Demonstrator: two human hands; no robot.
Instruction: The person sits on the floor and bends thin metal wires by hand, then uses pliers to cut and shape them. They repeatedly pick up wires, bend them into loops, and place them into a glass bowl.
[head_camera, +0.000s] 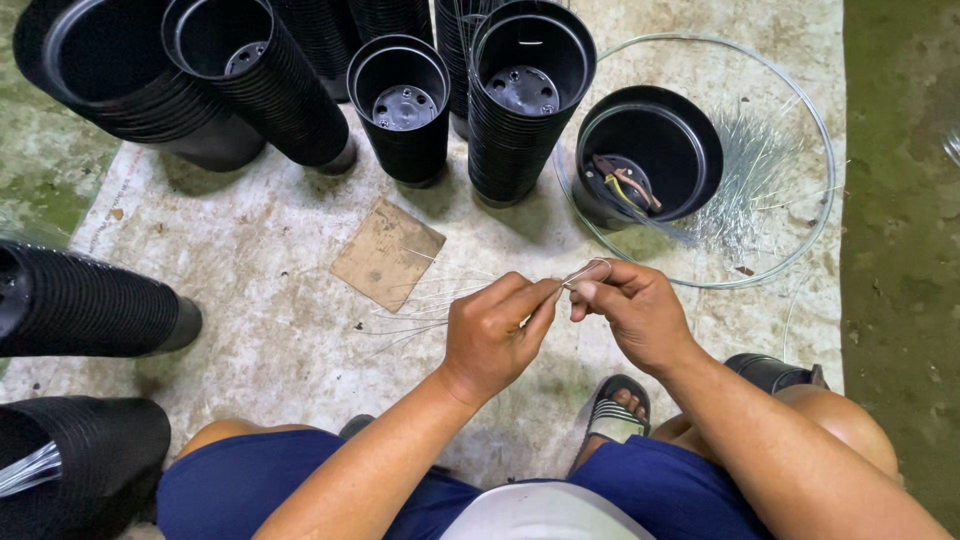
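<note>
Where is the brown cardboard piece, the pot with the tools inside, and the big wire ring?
cardboard piece (387, 252), head view, middle of its flat face
pot with tools (690, 140), head view, inner wall
wire ring (822, 130), head view, right edge

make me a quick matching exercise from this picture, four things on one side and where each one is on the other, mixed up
Things:
1. thin wire strands
2. cardboard piece
3. pliers
4. wire hoop

Places:
A. inside a single black pot
B. flat on the mat in front of the pot stacks
C. pinched between the left hand and right hand
D. lying on the mat, ringing that single pot

Pairs: 1-C, 2-B, 3-A, 4-D
</note>
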